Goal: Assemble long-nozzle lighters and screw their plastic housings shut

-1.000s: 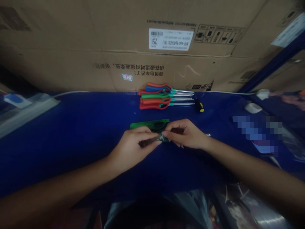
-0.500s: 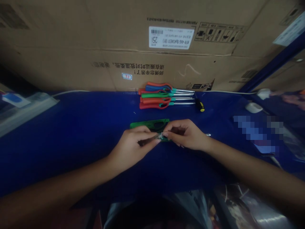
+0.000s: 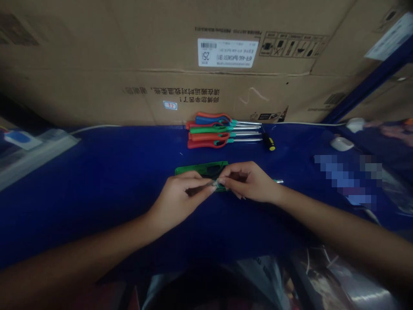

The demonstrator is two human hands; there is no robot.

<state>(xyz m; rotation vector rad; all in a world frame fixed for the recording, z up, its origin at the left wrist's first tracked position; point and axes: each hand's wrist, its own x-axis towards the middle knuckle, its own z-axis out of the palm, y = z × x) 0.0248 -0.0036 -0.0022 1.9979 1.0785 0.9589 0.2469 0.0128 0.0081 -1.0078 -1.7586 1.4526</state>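
Note:
My left hand and my right hand meet fingertip to fingertip over the blue tabletop. Between their thumbs and forefingers is a small pale, translucent part, too small and blurred to name. Both hands are closed in a pinch on it. Just behind the fingers lies a green plastic casing half of a long-necked lighter, its hollow side up. Some green plastic also shows beneath the fingertips, mostly hidden. A metal tube end sticks out past my right wrist.
Several long-necked lighters in red, orange, green and blue lie stacked against a cardboard box. A black and yellow screwdriver touches their tips. On the right are a white mouse-shaped object and a pixelated blue item.
The camera view has shifted slightly. Both hands stay pinched together at the same spot, with only small finger movement around the tiny part.

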